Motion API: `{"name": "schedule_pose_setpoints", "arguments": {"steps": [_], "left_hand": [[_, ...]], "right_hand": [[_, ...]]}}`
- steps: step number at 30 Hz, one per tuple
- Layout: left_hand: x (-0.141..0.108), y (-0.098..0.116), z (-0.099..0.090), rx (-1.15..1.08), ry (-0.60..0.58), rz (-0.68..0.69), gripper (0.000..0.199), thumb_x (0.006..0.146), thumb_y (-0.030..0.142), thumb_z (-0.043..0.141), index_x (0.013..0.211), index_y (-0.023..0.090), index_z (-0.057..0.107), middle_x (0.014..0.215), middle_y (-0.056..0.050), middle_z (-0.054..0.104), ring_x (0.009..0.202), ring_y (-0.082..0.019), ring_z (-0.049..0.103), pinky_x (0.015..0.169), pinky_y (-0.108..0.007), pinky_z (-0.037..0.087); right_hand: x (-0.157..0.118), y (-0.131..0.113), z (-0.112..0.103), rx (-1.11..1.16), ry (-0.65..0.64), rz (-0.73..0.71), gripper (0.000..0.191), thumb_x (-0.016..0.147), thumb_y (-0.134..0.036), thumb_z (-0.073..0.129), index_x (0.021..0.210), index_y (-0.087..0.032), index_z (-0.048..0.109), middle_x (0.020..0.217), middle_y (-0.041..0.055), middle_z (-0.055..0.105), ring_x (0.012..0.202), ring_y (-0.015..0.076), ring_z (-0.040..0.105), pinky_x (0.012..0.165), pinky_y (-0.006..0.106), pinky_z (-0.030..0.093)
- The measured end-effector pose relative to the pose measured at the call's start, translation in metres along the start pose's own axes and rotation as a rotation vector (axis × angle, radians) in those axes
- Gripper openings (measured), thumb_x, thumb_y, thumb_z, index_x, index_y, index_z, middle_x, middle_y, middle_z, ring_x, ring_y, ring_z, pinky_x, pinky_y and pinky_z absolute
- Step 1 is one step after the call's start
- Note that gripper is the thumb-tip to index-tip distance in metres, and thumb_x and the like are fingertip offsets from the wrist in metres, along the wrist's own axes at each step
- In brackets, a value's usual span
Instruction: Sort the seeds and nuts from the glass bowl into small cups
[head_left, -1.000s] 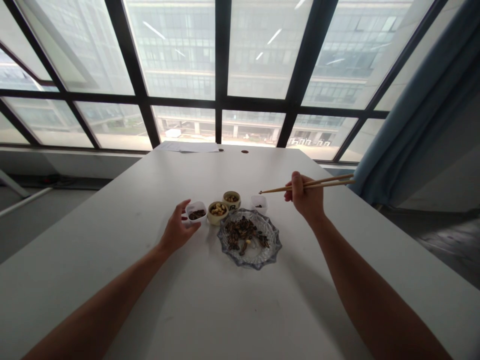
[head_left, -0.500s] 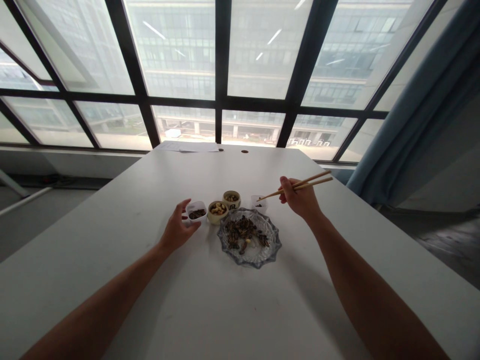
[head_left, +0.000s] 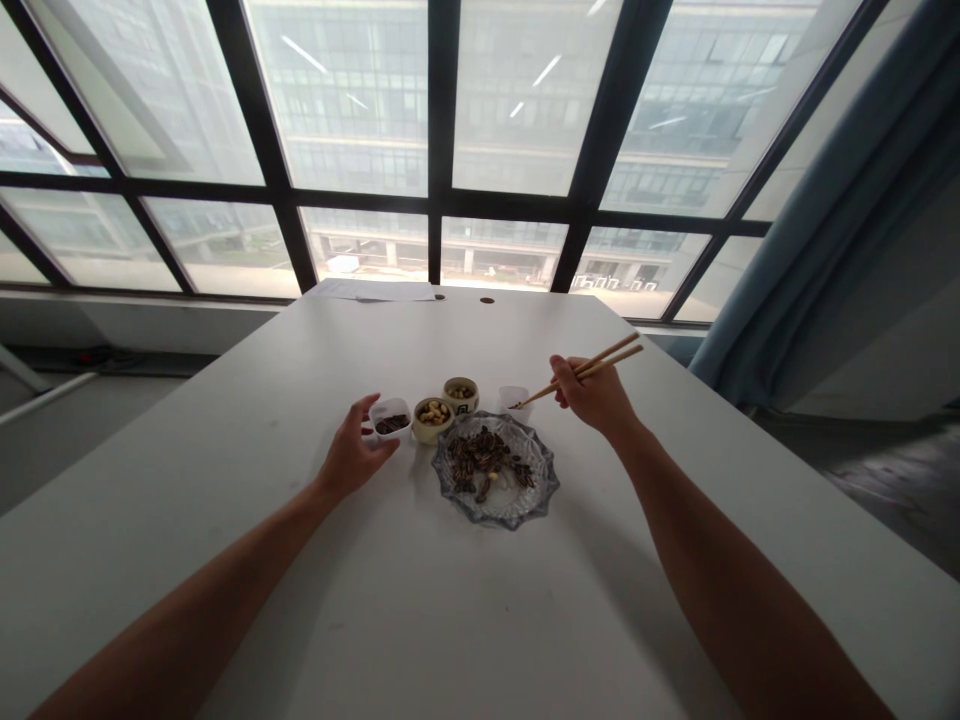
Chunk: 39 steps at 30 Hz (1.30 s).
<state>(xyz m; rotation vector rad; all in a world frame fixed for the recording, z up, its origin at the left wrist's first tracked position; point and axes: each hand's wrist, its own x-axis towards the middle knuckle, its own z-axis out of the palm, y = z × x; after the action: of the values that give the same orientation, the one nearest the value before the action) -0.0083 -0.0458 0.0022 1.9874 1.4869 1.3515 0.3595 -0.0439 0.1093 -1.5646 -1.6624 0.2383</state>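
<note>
My left hand (head_left: 355,455) curls around a small clear plastic container (head_left: 400,434) with dark striped seeds in it, fingers on its left side and thumb at its near side. A pair of wooden chopsticks (head_left: 596,366) is gripped in my right hand (head_left: 591,393). Their tips reach into a second clear plastic container (head_left: 513,395), where a few small dark bits show; whether the tips pinch anything is too small to tell. Between the hands, a scalloped glass dish (head_left: 531,512) holds many dark striped seeds and one pale piece.
Two small cream cups stand behind the dish: the nearer cup (head_left: 433,434) holds pale nuts, and the farther cup (head_left: 470,405) has a dark mark and brownish contents. Paper sheets (head_left: 367,291) lie at the white table's (head_left: 420,620) far edge. A blue curtain (head_left: 810,220) hangs to the right.
My right hand has lowered the chopstick tips slightly into the right plastic container. The left hand stays around its container. The whole view has shifted slightly.
</note>
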Motion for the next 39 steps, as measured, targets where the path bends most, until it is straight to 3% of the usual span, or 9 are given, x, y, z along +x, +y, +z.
{"name": "schedule_pose_setpoints", "arguments": {"steps": [16, 24, 26, 31, 39], "left_hand": [[-0.001, -0.003, 0.001, -0.004, -0.004, -0.005, 0.070, 0.069, 0.037, 0.072, 0.133, 0.022, 0.048, 0.121, -0.011, 0.062, 0.100, -0.023, 0.062, 0.080, -0.038, 0.057], [0.000, -0.006, 0.002, -0.001, -0.008, -0.007, 0.070, 0.069, 0.038, 0.072, 0.133, 0.022, 0.047, 0.122, -0.011, 0.062, 0.099, -0.022, 0.062, 0.080, -0.038, 0.057], [0.000, -0.005, 0.002, -0.005, -0.012, -0.009, 0.070, 0.070, 0.038, 0.071, 0.133, 0.022, 0.047, 0.121, -0.011, 0.062, 0.100, -0.023, 0.062, 0.080, -0.038, 0.057], [-0.001, -0.003, 0.001, -0.008, -0.019, -0.016, 0.069, 0.070, 0.039, 0.071, 0.133, 0.021, 0.047, 0.121, -0.011, 0.062, 0.099, -0.022, 0.062, 0.079, -0.038, 0.057], [-0.001, -0.001, 0.000, -0.002, -0.016, -0.016, 0.068, 0.070, 0.039, 0.071, 0.132, 0.021, 0.048, 0.120, -0.011, 0.063, 0.098, -0.022, 0.064, 0.079, -0.037, 0.057]], "right_hand": [[0.000, 0.001, 0.002, -0.044, 0.000, -0.047, 0.056, 0.092, -0.064, 0.045, 0.065, -0.019, 0.064, 0.048, 0.0033, 0.062, 0.044, 0.0156, 0.059, 0.046, 0.025, 0.044], [-0.005, -0.014, -0.002, 0.263, 0.118, -0.080, 0.061, 0.086, -0.072, 0.050, 0.063, -0.017, 0.061, 0.045, 0.0028, 0.058, 0.037, 0.0125, 0.053, 0.039, 0.023, 0.042], [-0.008, -0.020, -0.002, 0.352, 0.051, -0.084, 0.062, 0.083, -0.075, 0.051, 0.063, -0.017, 0.061, 0.043, 0.0017, 0.056, 0.035, 0.0114, 0.051, 0.036, 0.022, 0.041], [-0.014, -0.026, 0.003, 0.357, -0.299, -0.101, 0.060, 0.084, -0.074, 0.051, 0.066, -0.017, 0.061, 0.043, 0.0010, 0.057, 0.036, 0.0115, 0.053, 0.036, 0.021, 0.039], [-0.017, -0.027, 0.009, 0.142, -0.415, -0.229, 0.053, 0.091, -0.062, 0.049, 0.064, -0.018, 0.062, 0.052, 0.0035, 0.065, 0.045, 0.0128, 0.058, 0.046, 0.022, 0.044]]}}
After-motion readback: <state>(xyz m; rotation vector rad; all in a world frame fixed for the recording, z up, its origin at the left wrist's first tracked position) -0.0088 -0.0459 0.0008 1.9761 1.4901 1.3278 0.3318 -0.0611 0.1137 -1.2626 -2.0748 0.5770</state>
